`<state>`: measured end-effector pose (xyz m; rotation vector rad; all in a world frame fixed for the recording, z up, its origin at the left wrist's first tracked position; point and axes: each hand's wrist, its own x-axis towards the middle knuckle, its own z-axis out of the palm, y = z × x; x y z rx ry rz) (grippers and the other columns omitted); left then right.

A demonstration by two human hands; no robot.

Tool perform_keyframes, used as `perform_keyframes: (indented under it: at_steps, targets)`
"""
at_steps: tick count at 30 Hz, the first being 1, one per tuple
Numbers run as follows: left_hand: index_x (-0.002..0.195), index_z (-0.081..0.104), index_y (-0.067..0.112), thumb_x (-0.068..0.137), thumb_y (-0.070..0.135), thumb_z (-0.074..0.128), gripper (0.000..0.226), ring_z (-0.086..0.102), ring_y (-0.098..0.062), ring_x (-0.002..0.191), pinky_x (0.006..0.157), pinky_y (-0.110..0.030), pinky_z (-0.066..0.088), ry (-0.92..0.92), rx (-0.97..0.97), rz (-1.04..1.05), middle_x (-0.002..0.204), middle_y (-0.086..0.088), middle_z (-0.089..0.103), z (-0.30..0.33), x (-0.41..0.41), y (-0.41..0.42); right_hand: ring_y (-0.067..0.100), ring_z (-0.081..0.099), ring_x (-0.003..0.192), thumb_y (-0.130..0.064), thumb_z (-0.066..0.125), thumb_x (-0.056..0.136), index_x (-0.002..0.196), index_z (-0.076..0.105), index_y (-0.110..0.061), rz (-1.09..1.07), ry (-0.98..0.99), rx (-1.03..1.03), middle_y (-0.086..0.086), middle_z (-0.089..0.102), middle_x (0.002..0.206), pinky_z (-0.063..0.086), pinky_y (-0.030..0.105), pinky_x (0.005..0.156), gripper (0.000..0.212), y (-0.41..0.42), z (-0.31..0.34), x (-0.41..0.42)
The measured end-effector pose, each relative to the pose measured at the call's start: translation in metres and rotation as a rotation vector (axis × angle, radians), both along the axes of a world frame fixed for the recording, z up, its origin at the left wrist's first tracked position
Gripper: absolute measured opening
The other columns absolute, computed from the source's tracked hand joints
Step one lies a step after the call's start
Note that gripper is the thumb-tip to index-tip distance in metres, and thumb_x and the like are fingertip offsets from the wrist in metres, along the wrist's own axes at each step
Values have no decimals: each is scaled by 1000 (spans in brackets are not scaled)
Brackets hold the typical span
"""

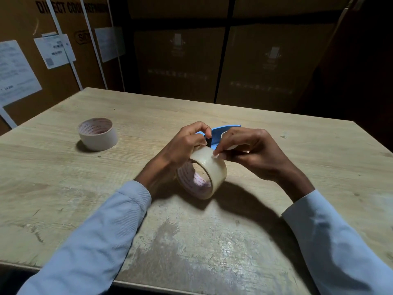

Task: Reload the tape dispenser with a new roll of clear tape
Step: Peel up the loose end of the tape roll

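Observation:
A roll of clear tape is held above the middle of the wooden table, standing on its edge. My left hand grips the roll from the left side at the top. My right hand has its thumb and fingertips pinched on the roll's outer surface near the top. The blue tape dispenser lies on the table just behind both hands, mostly hidden by them. A second tape roll lies flat on the table at the left.
Large cardboard boxes with white straps and paper labels stand close behind the table. A small white scrap lies near the right rear edge. The table's front edge runs just under my forearms.

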<state>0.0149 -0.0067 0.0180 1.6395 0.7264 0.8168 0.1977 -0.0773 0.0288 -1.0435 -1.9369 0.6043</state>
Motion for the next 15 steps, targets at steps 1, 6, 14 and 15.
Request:
perform_keyframes:
  at_steps: [1,6,14,15]
  targets:
    - [82,52,16,72,16,44,14,38,-7,49,45,-21,30,-5,-8,6,61,0,43,0,-1,0,14,64,84,7,74,82,88,76,-12,0,-18,-5,6,68,88,51,24,73,20,-1,1,2]
    - [84,51,15,72,15,43,14,39,-4,45,43,-17,32,-12,-31,-8,51,11,45,0,-2,1,20,68,88,-3,73,85,88,76,-8,19,-49,-78,6,71,90,58,34,76,7,-5,6,6]
    - [82,53,20,73,14,45,13,35,-20,59,52,-30,28,-19,28,26,70,-12,42,-1,-1,3,15,69,91,-15,73,83,123,67,-18,-42,126,-81,10,70,94,56,24,79,41,-9,11,8]
    - [81,53,20,73,14,45,13,34,-23,62,54,-32,28,-27,42,36,72,-13,43,-2,-1,4,13,69,92,-17,73,83,122,68,-18,-62,111,-53,8,70,96,56,24,79,39,-8,11,5]
